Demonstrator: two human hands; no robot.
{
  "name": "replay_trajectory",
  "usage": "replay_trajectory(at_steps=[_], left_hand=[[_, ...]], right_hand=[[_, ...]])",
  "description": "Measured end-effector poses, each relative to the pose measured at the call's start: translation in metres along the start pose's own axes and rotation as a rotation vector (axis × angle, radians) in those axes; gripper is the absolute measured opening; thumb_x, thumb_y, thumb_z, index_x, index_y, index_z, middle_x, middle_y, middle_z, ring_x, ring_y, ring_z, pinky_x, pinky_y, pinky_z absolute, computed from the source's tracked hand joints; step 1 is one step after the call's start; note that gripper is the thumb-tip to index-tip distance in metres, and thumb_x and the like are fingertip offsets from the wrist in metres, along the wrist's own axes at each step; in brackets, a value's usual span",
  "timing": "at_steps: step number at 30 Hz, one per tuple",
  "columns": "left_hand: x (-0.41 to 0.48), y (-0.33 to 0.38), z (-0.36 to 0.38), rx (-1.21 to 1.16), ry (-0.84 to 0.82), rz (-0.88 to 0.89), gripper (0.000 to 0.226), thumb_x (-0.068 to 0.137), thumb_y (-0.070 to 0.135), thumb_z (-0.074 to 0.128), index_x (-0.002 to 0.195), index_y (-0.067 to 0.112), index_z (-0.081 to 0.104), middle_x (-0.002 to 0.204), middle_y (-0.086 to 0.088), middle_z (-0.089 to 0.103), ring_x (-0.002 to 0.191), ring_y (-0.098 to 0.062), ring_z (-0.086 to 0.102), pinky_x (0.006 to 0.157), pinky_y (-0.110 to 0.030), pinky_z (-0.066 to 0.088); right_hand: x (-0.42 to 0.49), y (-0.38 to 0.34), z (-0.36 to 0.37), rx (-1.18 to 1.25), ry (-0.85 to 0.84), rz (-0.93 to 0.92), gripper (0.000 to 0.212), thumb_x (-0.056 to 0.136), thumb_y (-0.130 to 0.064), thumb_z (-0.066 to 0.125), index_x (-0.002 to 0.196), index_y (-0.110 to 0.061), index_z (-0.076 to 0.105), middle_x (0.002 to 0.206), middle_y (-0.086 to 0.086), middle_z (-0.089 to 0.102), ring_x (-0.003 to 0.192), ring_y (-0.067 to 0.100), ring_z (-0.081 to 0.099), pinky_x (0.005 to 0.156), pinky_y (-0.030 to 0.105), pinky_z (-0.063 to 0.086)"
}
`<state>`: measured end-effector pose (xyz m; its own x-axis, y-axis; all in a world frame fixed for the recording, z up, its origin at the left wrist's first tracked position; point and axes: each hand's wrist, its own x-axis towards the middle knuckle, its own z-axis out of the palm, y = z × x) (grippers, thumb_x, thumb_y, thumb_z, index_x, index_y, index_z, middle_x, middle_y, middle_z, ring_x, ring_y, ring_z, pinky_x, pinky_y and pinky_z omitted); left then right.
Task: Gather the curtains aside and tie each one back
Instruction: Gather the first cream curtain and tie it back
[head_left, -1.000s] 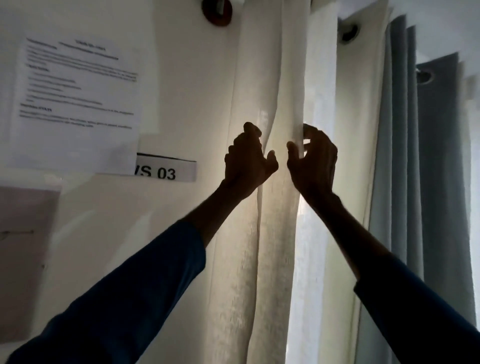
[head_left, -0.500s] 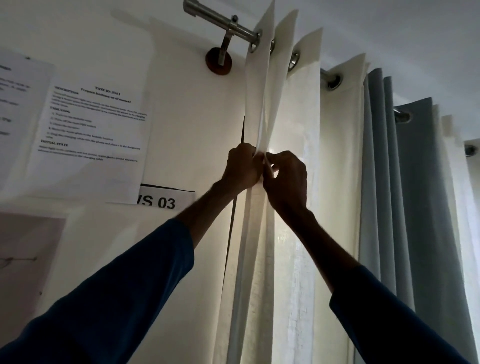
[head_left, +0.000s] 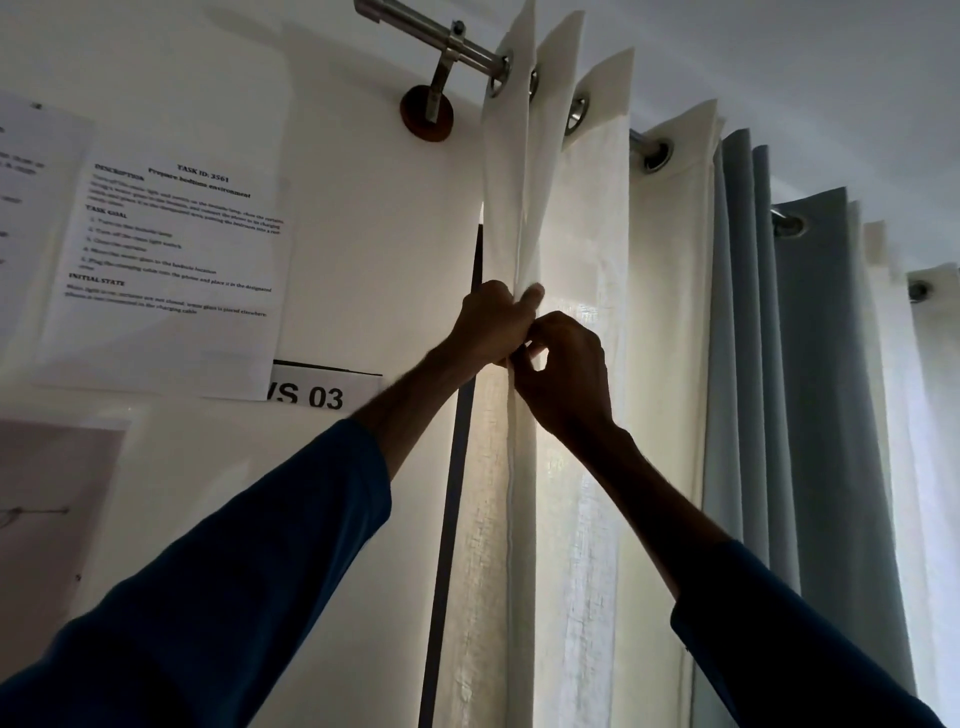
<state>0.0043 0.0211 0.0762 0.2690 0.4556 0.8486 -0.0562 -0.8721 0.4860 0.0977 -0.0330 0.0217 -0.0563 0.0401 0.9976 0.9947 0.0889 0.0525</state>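
Cream curtain (head_left: 587, 234) edge bunched inside the fingers (head_left: 531, 298) — left hand (head_left: 491, 325) clenching it, right hand (head_left: 563, 374) pinching it.

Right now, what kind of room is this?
Probably a bedroom used as a test workstation. Curtains hang from a rod, a wall sheet says "Prepare bedtime environment", and a label reads "WS 03".

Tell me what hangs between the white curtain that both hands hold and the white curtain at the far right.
A grey-blue curtain hangs there in folds, right of the held white curtain; the head view shows it.
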Motion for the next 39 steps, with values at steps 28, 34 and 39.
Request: replay_trajectory(at_steps=[28,34,39], left_hand=[[0.011,-0.029,-0.027,0.528,0.020,0.190,0.020,0.097,0.012,0.054,0.096,-0.008,0.058,0.109,-0.024,0.063,0.099,-0.035,0.061,0.074,-0.027,0.041],[0.012,-0.028,-0.022,0.659,-0.037,0.263,0.025,0.099,0.017,0.051,0.076,0.008,0.051,0.113,-0.021,0.063,0.107,-0.035,0.061,0.078,-0.025,0.038],[0.009,-0.027,-0.012,0.570,-0.026,0.302,0.024,0.098,0.012,0.053,0.108,-0.009,0.058,0.113,-0.024,0.063,0.104,-0.038,0.061,0.086,-0.035,0.048]], right_hand=[[0.043,-0.016,0.010,-0.079,-0.010,0.146,0.032,0.068,0.004,0.048,0.056,-0.013,0.025,0.049,0.000,0.021,0.051,0.020,0.015,0.047,0.032,0.014],[0.040,-0.023,0.004,-0.104,-0.061,0.035,0.027,0.071,0.000,0.052,0.056,-0.013,0.033,0.050,0.001,0.028,0.056,0.026,0.023,0.050,0.034,0.018],[0.029,0.005,-0.015,-0.177,-0.041,0.066,0.012,0.074,0.006,0.048,0.065,-0.001,0.046,0.057,0.018,0.036,0.062,0.029,0.024,0.053,0.039,0.030]])
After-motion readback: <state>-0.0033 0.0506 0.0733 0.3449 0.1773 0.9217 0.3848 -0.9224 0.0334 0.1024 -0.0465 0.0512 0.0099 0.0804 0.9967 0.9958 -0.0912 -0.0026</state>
